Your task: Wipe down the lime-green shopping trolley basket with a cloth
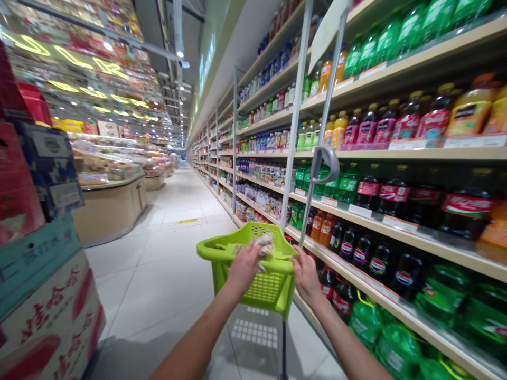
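A lime-green plastic shopping cart stands in the aisle in front of me. My left hand is closed around a crumpled whitish cloth, resting on the cart's near rim. My right hand has its fingers curled over the right end of that same rim. Just beyond the right hand, a thin metal pole with a grey loop handle rises in front of the shelves. Its lower end passes behind the hand, so I cannot tell where it ends.
Long shelves of soda and juice bottles line the right side, close to the cart. At the left, stacked drink cartons stand near me, and farther on is a display counter of packaged goods. A pale tiled floor runs between.
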Available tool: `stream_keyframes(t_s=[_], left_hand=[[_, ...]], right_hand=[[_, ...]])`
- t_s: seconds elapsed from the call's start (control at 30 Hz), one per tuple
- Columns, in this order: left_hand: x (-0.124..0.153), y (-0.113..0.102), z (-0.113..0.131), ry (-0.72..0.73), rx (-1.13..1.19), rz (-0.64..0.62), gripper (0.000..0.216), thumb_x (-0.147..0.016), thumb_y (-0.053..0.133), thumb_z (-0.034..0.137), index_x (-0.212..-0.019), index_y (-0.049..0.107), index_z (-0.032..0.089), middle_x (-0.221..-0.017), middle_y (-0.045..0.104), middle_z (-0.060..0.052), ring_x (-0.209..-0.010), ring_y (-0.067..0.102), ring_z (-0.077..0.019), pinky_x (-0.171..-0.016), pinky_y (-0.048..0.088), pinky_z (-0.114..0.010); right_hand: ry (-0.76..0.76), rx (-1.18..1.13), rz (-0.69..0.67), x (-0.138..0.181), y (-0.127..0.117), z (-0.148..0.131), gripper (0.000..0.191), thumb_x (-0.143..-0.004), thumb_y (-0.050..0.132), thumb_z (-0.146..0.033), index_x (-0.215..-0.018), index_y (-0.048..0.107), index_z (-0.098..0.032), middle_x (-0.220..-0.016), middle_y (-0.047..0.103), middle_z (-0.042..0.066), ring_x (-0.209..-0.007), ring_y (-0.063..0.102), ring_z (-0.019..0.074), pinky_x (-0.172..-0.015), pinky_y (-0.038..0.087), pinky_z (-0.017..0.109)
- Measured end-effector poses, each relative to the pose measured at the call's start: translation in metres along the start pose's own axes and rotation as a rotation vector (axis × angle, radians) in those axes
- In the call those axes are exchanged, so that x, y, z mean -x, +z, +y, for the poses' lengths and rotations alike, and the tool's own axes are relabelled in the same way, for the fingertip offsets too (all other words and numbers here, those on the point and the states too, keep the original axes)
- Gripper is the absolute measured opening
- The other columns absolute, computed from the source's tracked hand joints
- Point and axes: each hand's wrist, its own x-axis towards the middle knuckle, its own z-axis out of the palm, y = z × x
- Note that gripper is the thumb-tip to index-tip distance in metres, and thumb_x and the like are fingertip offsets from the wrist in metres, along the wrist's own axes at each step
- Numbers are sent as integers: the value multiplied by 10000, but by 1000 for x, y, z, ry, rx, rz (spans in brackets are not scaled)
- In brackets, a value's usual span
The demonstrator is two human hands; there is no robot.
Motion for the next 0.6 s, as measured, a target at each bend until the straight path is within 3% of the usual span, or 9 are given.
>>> stream_keyframes(t_s=[0.1, 0.2, 0.3, 0.4, 0.47, 0.6], left_hand=[[-1, -15, -19, -249, -26, 26, 321, -816, 353, 203, -1089, 519, 162, -1128, 571, -106, -1065, 513, -207, -945, 378, -418], [2, -21, -15, -202, -35, -128, 480, -776, 397, 209, -1249, 373, 132, -1280, 468, -138, -1194, 407, -243, -1008, 247, -514], [6, -33, -17, -164, -63, -300, 643, -731, 456, 245, -1326, 241, 128, -1381, 329, -156, -1273, 292, -267, -1017, 181, -550], [9, -52, -43, -238, -185, -399, 715, -655, 566, 361, -1288, 323, 133, -1364, 354, -165, -1280, 260, -314, -1001, 182, -563], [11, -61, -62, -226, -282, -384, 639, -652, 576, 380, -1218, 420, 127, -1302, 442, -160, -1242, 331, -306, -1007, 191, -526], [17, -63, -78, -190, -377, -255, 425, -731, 514, 403, -1088, 529, 174, -1153, 575, -118, -1100, 481, -270, -977, 230, -494]], right_hand=[[-17, 100, 50, -4, 4, -19, 385, -852, 349, -291, -1196, 449, -151, -1025, 597, 106, -972, 516, 232, -875, 362, 456], [-87, 137, -7, -14, 18, -57, 413, -833, 385, -283, -1228, 439, -177, -1261, 458, 132, -1157, 401, 265, -933, 308, 478], [-82, 89, -202, -22, 37, -91, 413, -828, 422, -313, -1224, 448, -199, -1277, 449, 135, -1166, 402, 257, -918, 329, 449], [-31, 109, -285, -27, 52, -107, 493, -745, 552, -399, -1199, 464, -229, -1293, 427, 144, -1165, 387, 305, -915, 289, 522], [-52, 131, -288, -28, 58, -112, 524, -703, 604, -381, -1187, 470, -231, -1290, 422, 149, -1155, 383, 317, -912, 272, 538], [-166, 141, -264, -29, 54, -112, 285, -706, 584, -253, -986, 572, -200, -1045, 556, 102, -960, 480, 238, -806, 377, 374]])
